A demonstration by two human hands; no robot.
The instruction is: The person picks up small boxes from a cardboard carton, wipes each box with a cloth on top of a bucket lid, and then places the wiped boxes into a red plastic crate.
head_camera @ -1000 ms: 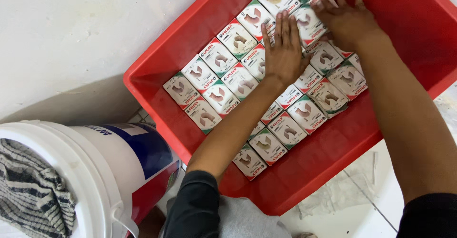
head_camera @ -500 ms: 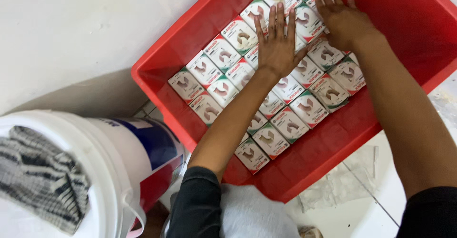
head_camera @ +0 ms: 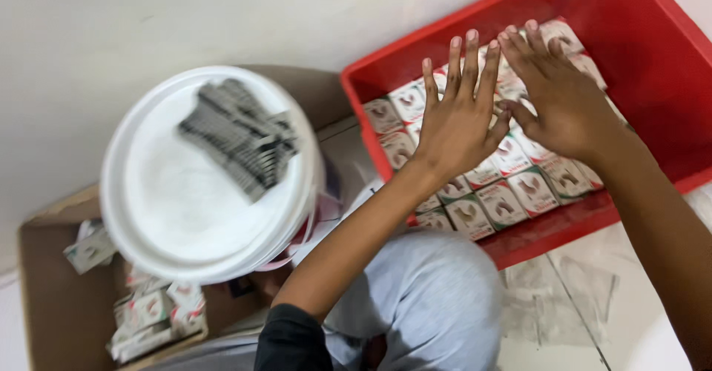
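While both arms reach toward one o'clock, the left hand [head_camera: 456, 123] and right hand [head_camera: 560, 100] press flat, grip spread, on small boxes [head_camera: 512, 200] in the red crate [head_camera: 653, 60].

Single head view — looking steeply down, close (slightly blurred), over a red crate [head_camera: 660, 67].
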